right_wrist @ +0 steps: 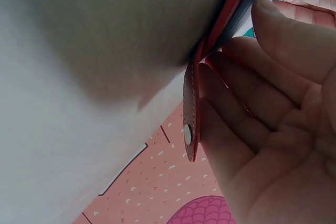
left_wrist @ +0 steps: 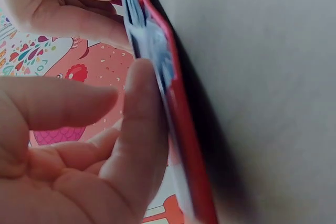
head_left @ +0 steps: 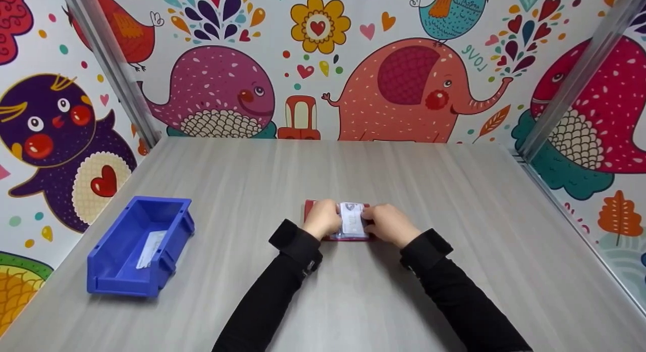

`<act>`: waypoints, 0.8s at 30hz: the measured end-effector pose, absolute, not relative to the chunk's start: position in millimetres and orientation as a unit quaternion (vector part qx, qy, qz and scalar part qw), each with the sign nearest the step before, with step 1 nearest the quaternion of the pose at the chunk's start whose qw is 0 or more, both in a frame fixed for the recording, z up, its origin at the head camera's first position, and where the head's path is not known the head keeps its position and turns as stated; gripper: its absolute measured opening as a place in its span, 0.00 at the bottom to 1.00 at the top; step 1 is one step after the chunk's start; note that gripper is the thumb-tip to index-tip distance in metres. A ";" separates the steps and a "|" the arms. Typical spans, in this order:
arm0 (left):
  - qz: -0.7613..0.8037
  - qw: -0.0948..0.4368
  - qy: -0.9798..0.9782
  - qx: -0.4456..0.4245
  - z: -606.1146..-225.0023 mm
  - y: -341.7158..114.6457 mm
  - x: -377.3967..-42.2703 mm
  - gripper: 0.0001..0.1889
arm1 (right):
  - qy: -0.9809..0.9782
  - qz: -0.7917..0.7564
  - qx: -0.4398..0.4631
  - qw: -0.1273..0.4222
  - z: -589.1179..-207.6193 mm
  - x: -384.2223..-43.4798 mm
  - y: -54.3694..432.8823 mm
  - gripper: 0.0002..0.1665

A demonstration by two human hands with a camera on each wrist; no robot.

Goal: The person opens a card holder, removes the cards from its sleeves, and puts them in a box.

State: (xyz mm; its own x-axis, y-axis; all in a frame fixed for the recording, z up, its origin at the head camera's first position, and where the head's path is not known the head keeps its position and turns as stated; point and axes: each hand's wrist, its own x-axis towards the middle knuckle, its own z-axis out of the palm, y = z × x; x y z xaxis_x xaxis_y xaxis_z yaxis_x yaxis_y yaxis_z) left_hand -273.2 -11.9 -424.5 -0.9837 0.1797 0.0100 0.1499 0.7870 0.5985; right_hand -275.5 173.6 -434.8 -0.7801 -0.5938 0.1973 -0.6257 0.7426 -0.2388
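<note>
A red card holder (head_left: 309, 208) with clear plastic sleeves lies open on the table in the head view. A pale printed card (head_left: 352, 219) shows on top of the sleeves, between the two hands. My left hand (head_left: 324, 219) is at the holder's left part; in the left wrist view one finger (left_wrist: 142, 85) presses on the sleeves while the thumb stands apart from them. At the right end, my right hand (head_left: 392, 223) holds the holder, its thumb (right_wrist: 268, 11) on the sleeve edges and other fingers against the strap (right_wrist: 192, 103), which has a metal snap.
A blue plastic bin (head_left: 174, 251) stands on the left side of the table (head_left: 242, 190), with a pale card or paper (head_left: 151, 248) inside. Cartoon-printed walls (head_left: 313, 64) rise behind and at both sides, with metal posts (head_left: 113, 64) at the corners.
</note>
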 end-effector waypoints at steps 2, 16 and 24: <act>0.316 0.025 0.945 0.083 -424.7 -11.7 -274.3 0.16 | -0.931 0.146 0.329 0.055 -434.6 -275.4 173.6 0.07; 0.322 0.029 0.945 0.049 -429.4 -6.6 -279.6 0.14 | -0.931 0.136 0.335 0.058 -434.7 -275.3 173.6 0.08; 0.319 0.034 0.947 0.036 -428.5 -3.8 -282.4 0.14 | -0.932 0.135 0.332 0.060 -435.2 -274.8 173.6 0.06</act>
State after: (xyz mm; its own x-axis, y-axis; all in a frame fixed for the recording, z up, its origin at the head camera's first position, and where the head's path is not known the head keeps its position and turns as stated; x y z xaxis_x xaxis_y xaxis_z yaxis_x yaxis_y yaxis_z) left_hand -282.4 -3.8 -428.5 -0.9951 0.0898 -0.0414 0.0464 0.7941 0.6060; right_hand -274.8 173.6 -435.2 -0.7727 -0.6022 0.2009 -0.6344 0.7434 -0.2118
